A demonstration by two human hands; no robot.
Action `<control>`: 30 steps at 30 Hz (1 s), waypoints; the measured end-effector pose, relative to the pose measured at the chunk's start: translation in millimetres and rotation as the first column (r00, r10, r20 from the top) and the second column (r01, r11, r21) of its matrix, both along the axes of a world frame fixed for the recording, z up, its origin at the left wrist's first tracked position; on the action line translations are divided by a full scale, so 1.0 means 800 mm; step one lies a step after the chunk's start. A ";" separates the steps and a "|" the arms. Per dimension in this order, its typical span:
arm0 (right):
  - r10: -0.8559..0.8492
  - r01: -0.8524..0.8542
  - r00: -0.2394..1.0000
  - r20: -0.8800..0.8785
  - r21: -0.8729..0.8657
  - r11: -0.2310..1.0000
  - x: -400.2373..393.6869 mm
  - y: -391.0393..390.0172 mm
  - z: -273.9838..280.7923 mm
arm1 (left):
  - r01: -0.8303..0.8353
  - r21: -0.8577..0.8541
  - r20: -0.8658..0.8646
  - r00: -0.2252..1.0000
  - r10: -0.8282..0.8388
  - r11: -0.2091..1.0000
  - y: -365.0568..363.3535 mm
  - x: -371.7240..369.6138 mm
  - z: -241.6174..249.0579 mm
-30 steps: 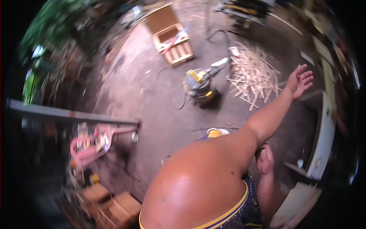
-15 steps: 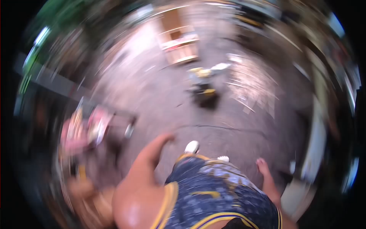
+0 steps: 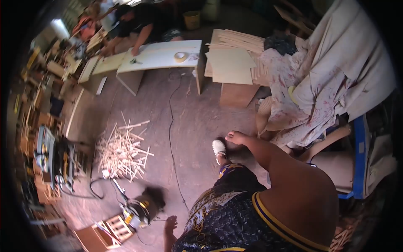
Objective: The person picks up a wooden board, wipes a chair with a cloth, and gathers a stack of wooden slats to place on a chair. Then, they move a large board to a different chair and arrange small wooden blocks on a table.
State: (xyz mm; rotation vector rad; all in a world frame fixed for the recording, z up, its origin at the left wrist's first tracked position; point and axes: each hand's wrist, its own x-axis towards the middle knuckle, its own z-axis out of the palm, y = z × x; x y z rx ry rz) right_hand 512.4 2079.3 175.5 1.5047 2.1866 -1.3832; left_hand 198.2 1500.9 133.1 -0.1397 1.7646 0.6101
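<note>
My right hand [image 3: 235,137] hangs low over the floor near my shoe [image 3: 218,147], its fingers loosely bent with nothing in them. My left hand [image 3: 170,224] is beside my body at the bottom of the view, its fingers relaxed and partly spread, also empty. Neither hand touches an object. Closest to my left hand is a shop vacuum [image 3: 142,208] with a black hose. To the right of my right hand hangs a stained cloth [image 3: 289,111] over a bulky shape.
A co-worker [image 3: 140,25] leans over a white panel [image 3: 157,56] bearing a tape roll [image 3: 180,57]. Thin wood strips [image 3: 124,149] are heaped on the floor. A cord [image 3: 171,134] crosses it. Plywood sheets [image 3: 230,65] and a blue frame [image 3: 359,155] stand to the right.
The view has swung to the right. The vacuum and strip heap shifted to the left side, and the co-worker, white panel and draped cloth came into view. Both hands remain empty.
</note>
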 end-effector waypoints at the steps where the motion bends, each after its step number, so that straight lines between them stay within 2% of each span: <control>1: -0.102 0.099 0.988 -0.112 -0.037 0.994 0.009 0.019 -0.011 | 0.085 -0.016 -0.060 0.994 -0.086 0.996 0.058 -0.025 0.018; 3: -0.163 0.169 0.969 -0.185 0.019 0.985 0.028 0.056 -0.060 | 0.185 -0.036 -0.136 0.973 -0.188 0.982 0.165 -0.070 0.028; 4: -0.184 0.208 0.953 -0.240 0.081 0.975 0.037 0.080 -0.087 | 0.155 -0.022 -0.068 0.985 -0.157 0.988 0.220 -0.091 0.024; 5: -0.194 0.217 0.949 -0.248 0.069 0.974 0.051 0.098 -0.114 | 0.120 -0.023 0.006 0.993 -0.120 0.992 0.267 -0.107 0.020; 6: 0.153 -0.110 0.986 -0.074 0.407 0.907 0.067 0.116 -0.139 | 0.313 0.046 -0.118 0.945 -0.306 0.949 0.323 -0.119 0.005; 7: 0.419 -0.446 0.885 0.203 0.627 0.638 0.083 0.134 -0.161 | 0.492 0.091 -0.245 0.853 -0.460 0.866 0.376 -0.126 -0.011; 8: 0.435 -0.454 0.879 0.196 0.623 0.637 0.097 0.146 -0.191 | 0.751 -0.068 -0.576 0.508 -0.640 0.657 0.435 -0.117 -0.002; 9: 0.484 -0.601 0.791 0.374 0.623 0.501 0.107 0.160 -0.220 | 0.895 -0.085 -0.616 0.297 -0.729 0.437 0.498 -0.118 0.004; 10: 0.504 -0.730 0.675 0.539 0.589 0.347 0.104 0.179 -0.234 | 0.932 -0.033 -0.741 0.219 -0.635 0.360 0.549 -0.114 -0.001; 11: 0.524 -0.733 0.667 0.530 0.592 0.334 0.096 0.190 -0.204 | 0.773 0.216 -0.552 0.601 -0.578 0.597 0.622 -0.070 0.096; 12: 0.090 -0.105 0.994 0.057 0.394 0.913 0.097 0.198 -0.148 | 0.746 0.278 -0.544 0.642 -0.541 0.605 0.667 -0.061 0.101; 13: -0.574 0.552 0.810 -0.115 -0.179 0.815 0.088 0.210 -0.106 | 0.735 0.318 -0.530 0.662 -0.530 0.599 0.705 -0.053 0.107; 15: -0.517 0.519 0.841 -0.157 -0.034 0.854 0.091 0.247 -0.104 | 0.703 0.376 -0.455 0.707 -0.541 0.604 0.765 -0.039 0.134; 16: -0.507 0.516 0.849 -0.149 0.032 0.856 0.090 0.267 -0.100 | 0.677 0.367 -0.460 0.728 -0.508 0.638 0.784 -0.038 0.134; 17: -0.495 0.510 0.857 -0.145 0.098 0.854 0.087 0.287 -0.100 | 0.698 0.362 -0.450 0.711 -0.540 0.617 0.800 -0.043 0.131; 18: -0.494 0.520 0.840 -0.223 0.073 0.851 0.093 0.308 -0.117 | 0.721 0.360 -0.437 0.691 -0.576 0.592 0.810 -0.057 0.124; 19: -0.503 0.537 0.814 -0.291 0.044 0.843 0.094 0.329 -0.132 | 0.703 0.352 -0.437 0.707 -0.556 0.618 0.813 -0.075 0.112; 21: -0.541 0.565 0.805 -0.245 0.037 0.824 0.085 0.366 -0.129 | 0.837 0.218 -0.502 0.537 -0.678 0.501 0.833 -0.107 0.072; 22: -0.606 0.624 0.771 -0.194 0.045 0.780 0.091 0.379 -0.123 | 0.851 0.228 -0.492 0.519 -0.698 0.472 0.847 -0.126 0.055; 24: -0.556 0.616 0.782 -0.283 0.207 0.760 0.096 0.404 -0.128 | 0.895 0.103 -0.400 0.436 -0.806 0.433 0.876 -0.168 0.016; 25: -0.588 0.626 0.778 -0.223 0.196 0.755 0.093 0.408 -0.107 | 0.927 0.117 -0.371 0.374 -0.850 0.357 0.890 -0.188 -0.004; 26: -0.611 0.635 0.772 -0.175 0.186 0.750 0.082 0.422 -0.076 | 0.932 0.102 -0.378 0.359 -0.853 0.347 0.915 -0.206 -0.024; 28: -0.677 0.741 0.668 -0.309 0.189 0.645 0.074 0.435 -0.064 | 0.943 0.099 -0.369 0.332 -0.868 0.318 0.973 -0.221 -0.037; 30: -0.764 0.802 0.597 -0.244 0.144 0.580 0.053 0.456 -0.039 | 0.979 0.079 -0.431 0.205 -0.879 0.190 1.041 -0.231 -0.031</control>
